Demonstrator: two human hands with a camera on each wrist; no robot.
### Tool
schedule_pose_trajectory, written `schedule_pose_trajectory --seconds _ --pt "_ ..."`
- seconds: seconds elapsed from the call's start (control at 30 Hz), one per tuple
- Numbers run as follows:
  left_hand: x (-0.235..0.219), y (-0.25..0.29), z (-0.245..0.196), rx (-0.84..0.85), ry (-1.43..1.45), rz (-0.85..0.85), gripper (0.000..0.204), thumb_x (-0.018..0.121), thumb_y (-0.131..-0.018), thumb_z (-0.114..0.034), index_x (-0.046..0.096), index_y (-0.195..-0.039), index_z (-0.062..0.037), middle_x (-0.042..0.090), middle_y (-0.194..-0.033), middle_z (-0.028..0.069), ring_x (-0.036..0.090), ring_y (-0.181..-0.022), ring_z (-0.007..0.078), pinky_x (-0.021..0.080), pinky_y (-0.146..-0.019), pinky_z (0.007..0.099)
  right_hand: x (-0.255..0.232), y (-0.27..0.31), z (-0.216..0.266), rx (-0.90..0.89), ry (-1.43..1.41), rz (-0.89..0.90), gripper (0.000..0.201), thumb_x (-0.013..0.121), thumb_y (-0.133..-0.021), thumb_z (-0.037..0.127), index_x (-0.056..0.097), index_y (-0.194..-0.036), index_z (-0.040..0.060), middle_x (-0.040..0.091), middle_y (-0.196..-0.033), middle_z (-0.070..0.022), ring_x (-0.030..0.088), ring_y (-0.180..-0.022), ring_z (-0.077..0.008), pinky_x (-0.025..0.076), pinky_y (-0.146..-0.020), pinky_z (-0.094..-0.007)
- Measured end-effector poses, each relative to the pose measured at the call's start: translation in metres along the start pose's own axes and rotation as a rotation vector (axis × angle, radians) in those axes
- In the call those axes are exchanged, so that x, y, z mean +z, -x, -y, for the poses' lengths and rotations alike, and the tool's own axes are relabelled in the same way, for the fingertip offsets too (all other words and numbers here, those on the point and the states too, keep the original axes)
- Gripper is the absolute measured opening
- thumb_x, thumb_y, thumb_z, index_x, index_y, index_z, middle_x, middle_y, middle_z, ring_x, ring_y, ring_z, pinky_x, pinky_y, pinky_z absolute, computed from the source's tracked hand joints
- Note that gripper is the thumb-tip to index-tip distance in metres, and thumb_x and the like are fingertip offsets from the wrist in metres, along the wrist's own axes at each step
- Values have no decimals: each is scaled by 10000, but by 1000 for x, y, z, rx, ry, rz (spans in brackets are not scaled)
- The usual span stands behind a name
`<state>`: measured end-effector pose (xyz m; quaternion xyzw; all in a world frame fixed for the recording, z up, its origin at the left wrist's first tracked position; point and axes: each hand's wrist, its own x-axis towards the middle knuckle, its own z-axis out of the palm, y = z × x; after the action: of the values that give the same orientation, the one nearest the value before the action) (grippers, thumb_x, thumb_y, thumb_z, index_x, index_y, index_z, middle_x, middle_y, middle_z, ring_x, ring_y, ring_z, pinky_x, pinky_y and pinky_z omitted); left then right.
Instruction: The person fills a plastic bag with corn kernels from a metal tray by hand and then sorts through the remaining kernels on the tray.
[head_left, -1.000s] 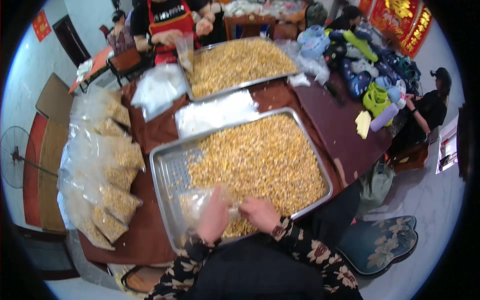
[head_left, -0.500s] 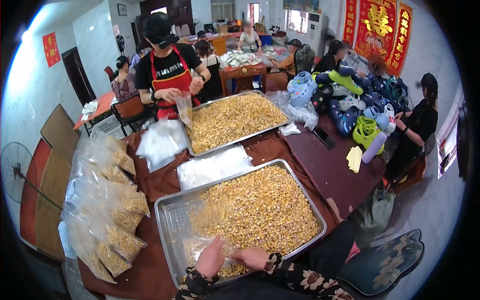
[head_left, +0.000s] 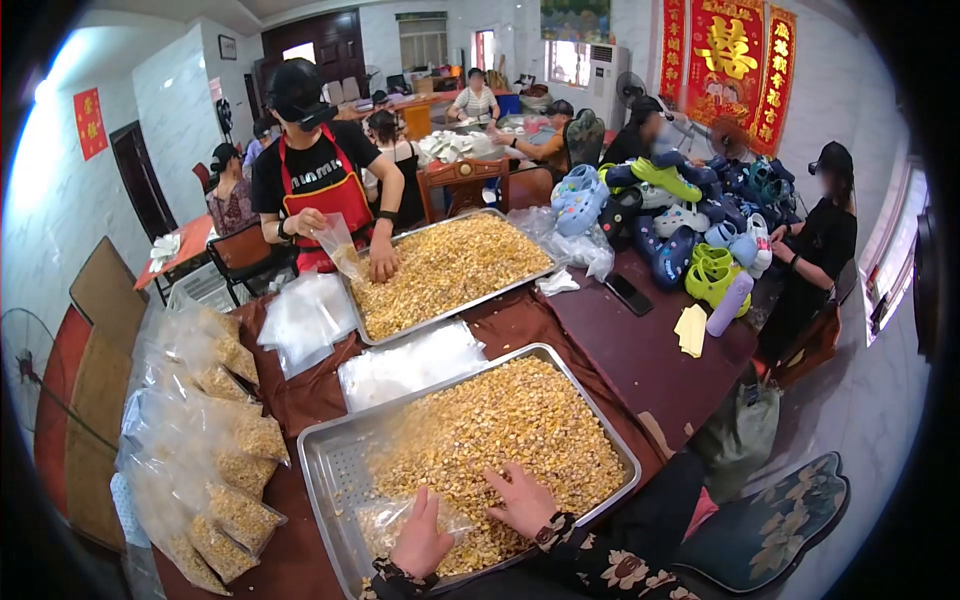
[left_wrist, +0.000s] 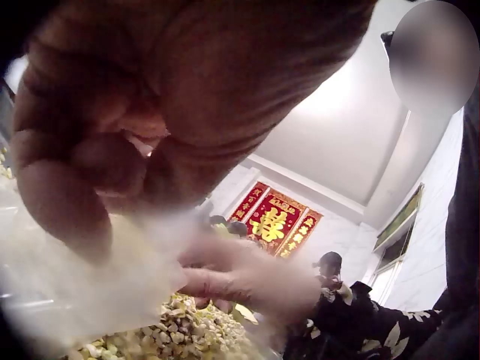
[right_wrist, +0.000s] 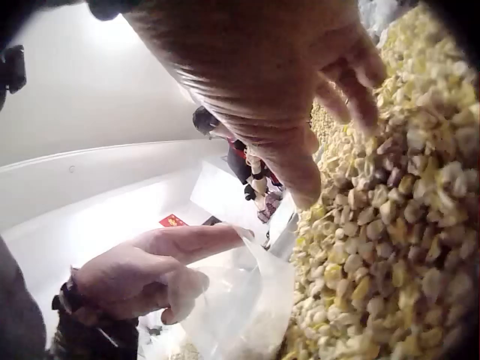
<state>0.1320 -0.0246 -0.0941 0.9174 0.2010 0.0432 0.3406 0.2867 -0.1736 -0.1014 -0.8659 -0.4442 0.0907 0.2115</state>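
My left hand (head_left: 421, 542) holds a clear plastic bag (head_left: 385, 522) low over the near left part of a metal tray (head_left: 312, 485). In the right wrist view the bag's raised edge (right_wrist: 262, 262) stands at the left index fingertip, with some pale contents toward the bottom. Dried corn kernels (head_left: 510, 420), yellow and whitish, heap across most of the tray. Just right of the bag, my right hand (head_left: 522, 502) reaches over the corn with its fingers spread. Its fingertips (right_wrist: 307, 196) come right down at the kernels in the right wrist view, and nothing is held there.
Filled bags of corn (head_left: 235, 465) line the table's left side. Flat empty bags (head_left: 410, 365) lie between my tray and a second corn tray (head_left: 440, 270). Behind that, a person in a red apron (head_left: 325, 195) works. Foam clogs (head_left: 690, 220) pile up at the right.
My right hand has left the bag and moved right over the corn, its fingers spreading. My left hand keeps the bag. The opposite person's hand has gone down into their corn.
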Motion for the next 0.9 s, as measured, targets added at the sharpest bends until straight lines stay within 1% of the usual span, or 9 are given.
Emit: schedule_pose_trajectory --seconds 0.13,0.2,0.37,0.47,0.53,0.57,0.6,0.73,0.9 --pt "-9 3 -18 -33 -4 50 727 650 -726 -185 315 -1339 20 224 -1447 281 521 -1066 455 474 -856 452 20 -4 -4 53 -136 -10 332 636 -815 184 556 -1135 145 509 -1031 -125 585 -822 -316 498 -700 -400" --pt "-15 2 -26 -179 -3 216 750 674 -723 -215 315 -1336 27 223 -1439 300 515 -1071 458 470 -863 460 27 -7 -11 52 -224 -60 293 636 -814 185 582 -1098 136 525 -989 -123 583 -813 -316 495 -693 -396" --pt "3 3 -5 -100 37 167 761 679 -730 -223 306 -1344 28 199 -1446 305 464 -1151 458 448 -912 448 29 -14 -25 47 -392 -158 227 604 -822 182 635 -1027 90 589 -915 -126 591 -806 -309 491 -712 -385" --pt "7 0 -3 -74 72 139 780 685 -727 -225 295 -1348 39 211 -1442 307 419 -1209 450 414 -962 436 2 -17 -3 244 -659 159 298 631 -806 265 652 -1039 80 655 -932 -137 627 -851 -264 489 -763 -334" --pt "9 -1 -3 -85 102 141 791 689 -725 -225 290 -1351 48 234 -1434 308 392 -1242 444 390 -995 427 13 -17 3 160 -736 206 297 624 -813 267 652 -1041 78 658 -941 -136 629 -850 -263 490 -764 -334" --pt "14 -1 -1 -60 29 71 757 675 -736 -188 309 -1360 37 323 -1381 299 455 -1161 427 427 -927 424 19 -17 7 74 -815 260 296 618 -821 269 652 -1043 77 660 -950 -134 631 -849 -263 490 -765 -334" --pt "19 -1 1 -35 -45 1 726 661 -747 -150 329 -1369 25 412 -1327 290 519 -1080 410 464 -858 421 20 -18 16 75 -812 256 296 618 -821 269 652 -1043 77 660 -950 -134 631 -849 -263 490 -765 -334" --pt "29 -4 16 -16 49 -45 802 741 -704 -217 334 -1343 45 379 -1331 320 500 -1094 436 465 -871 434 18 -18 41 -2 -637 187 214 608 -854 188 671 -1026 77 677 -946 -106 645 -845 -242 498 -756 -313" --pt "19 1 10 -20 113 -34 823 745 -701 -234 329 -1339 78 377 -1345 316 399 -1241 417 386 -999 414 7 -28 35 116 -726 152 242 579 -862 197 651 -1028 36 660 -946 -149 625 -878 -297 485 -782 -361"
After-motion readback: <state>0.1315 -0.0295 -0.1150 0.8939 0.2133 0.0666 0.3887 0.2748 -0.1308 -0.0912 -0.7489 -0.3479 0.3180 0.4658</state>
